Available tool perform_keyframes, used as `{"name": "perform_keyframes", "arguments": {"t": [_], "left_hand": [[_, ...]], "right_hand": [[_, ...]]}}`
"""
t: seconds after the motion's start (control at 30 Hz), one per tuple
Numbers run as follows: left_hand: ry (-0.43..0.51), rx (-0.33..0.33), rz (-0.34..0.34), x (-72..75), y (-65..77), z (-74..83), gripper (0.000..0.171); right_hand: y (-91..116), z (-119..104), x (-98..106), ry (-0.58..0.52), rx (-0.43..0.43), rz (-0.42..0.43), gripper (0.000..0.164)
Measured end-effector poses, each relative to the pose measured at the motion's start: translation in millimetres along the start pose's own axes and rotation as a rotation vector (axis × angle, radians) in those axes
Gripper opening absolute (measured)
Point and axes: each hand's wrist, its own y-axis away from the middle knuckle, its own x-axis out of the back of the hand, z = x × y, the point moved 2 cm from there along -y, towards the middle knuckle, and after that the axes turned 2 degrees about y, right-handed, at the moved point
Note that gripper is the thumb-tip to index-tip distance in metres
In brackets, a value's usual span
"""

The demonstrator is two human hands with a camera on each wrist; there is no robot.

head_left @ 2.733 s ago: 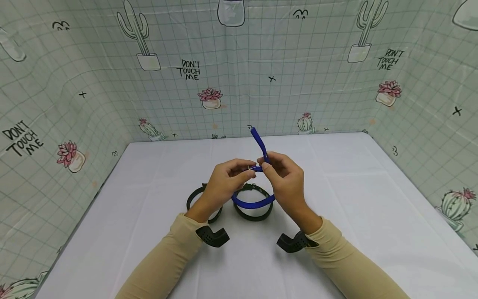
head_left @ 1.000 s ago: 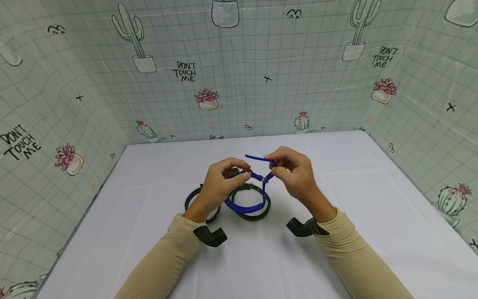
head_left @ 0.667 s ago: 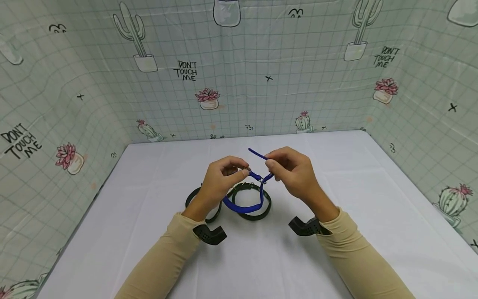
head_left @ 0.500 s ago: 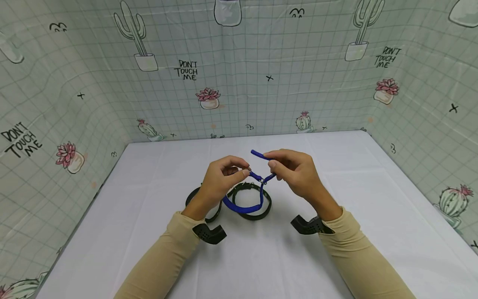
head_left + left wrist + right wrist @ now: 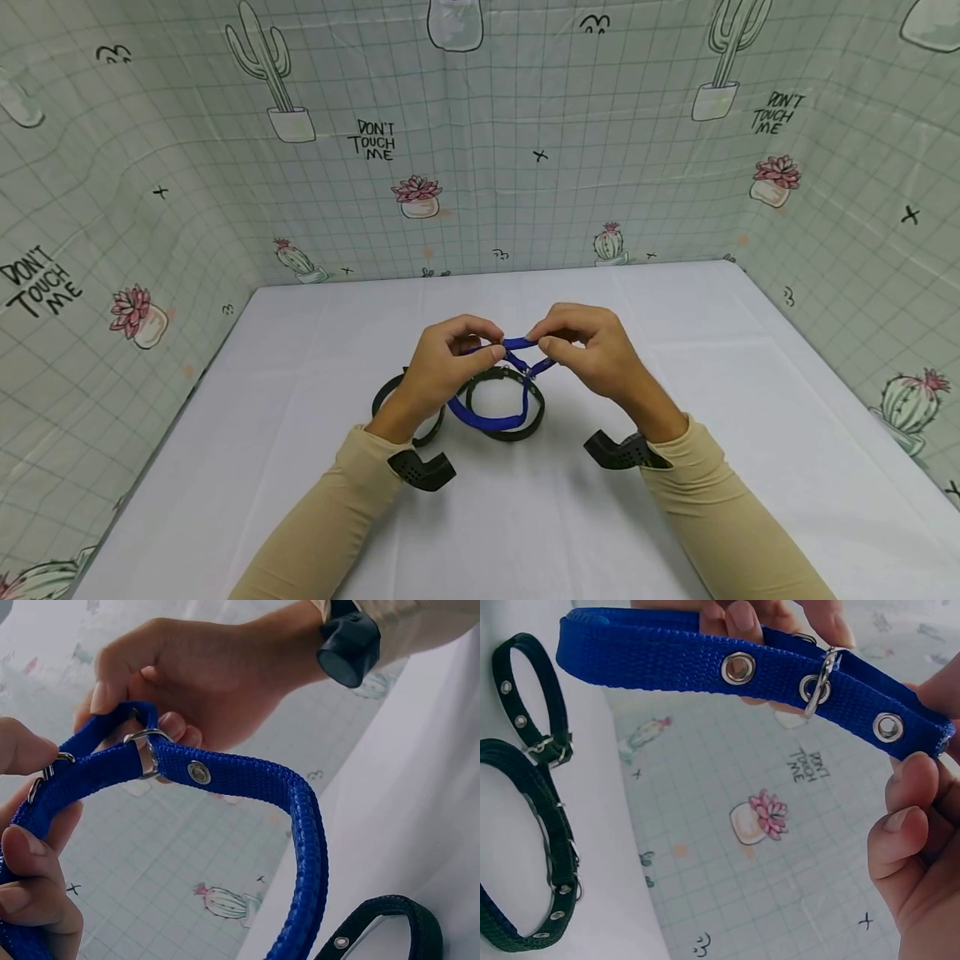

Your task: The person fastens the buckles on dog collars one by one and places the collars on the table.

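Observation:
A blue pet collar (image 5: pixel 491 422) with metal eyelets hangs as a loop between both hands, above the table. My left hand (image 5: pixel 457 354) pinches it by its metal buckle (image 5: pixel 46 771). With thumb and fingers, my right hand (image 5: pixel 588 346) grips the strap's free end, which passes through a metal ring (image 5: pixel 150 750) and bends back toward the left fingertips. In the right wrist view, the right fingers (image 5: pixel 904 825) hold the bend of the strap, close by an eyelet (image 5: pixel 889 727). The free end's tip lies right at the left fingertips.
Two dark green collars lie on the white table (image 5: pixel 480 517): one collar (image 5: pixel 538 421) beneath the blue loop, another collar (image 5: pixel 381 392) partly hidden behind the left forearm. A patterned cloth wall (image 5: pixel 480 150) surrounds the table's back and sides.
Earlier the strap's free end pointed up; the right hand then moved right with it. Now it has lowered, bringing the end left against the left fingertips. The left hand stays nearly in place.

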Motion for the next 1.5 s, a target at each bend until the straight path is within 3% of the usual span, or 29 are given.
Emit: {"name": "perform_keyframes", "arguments": {"t": [0.4, 0.67, 0.83, 1.03, 1.23, 1.5], "left_hand": [[-0.034, -0.067, 0.030, 4.5, -0.2, -2.5, 0.017], [0.000, -0.062, 0.030, 5.8, -1.1, -2.1, 0.024], [-0.010, -0.064, 0.050, 6.3, -2.3, -1.8, 0.025], [-0.064, -0.070, 0.089, 8.8, -2.7, -1.4, 0.023], [-0.048, -0.071, 0.125, 7.7, -2.2, -0.7, 0.020], [-0.052, -0.080, 0.161, 2.4, -1.2, -2.8, 0.015]], "right_hand": [[0.8, 4.0, -6.1, 0.035, -0.043, -0.047, 0.020], [0.9, 8.4, -6.5, 0.038, -0.210, 0.014, 0.016], [0.6, 8.2, -7.8, 0.006, -0.264, 0.016, 0.016], [0.7, 8.7, -8.2, -0.005, -0.273, -0.024, 0.015], [-0.1, 8.3, -7.6, -0.052, -0.284, -0.057, 0.008], [-0.5, 7.9, -12.8, -0.052, -0.223, -0.068, 0.004]]}}
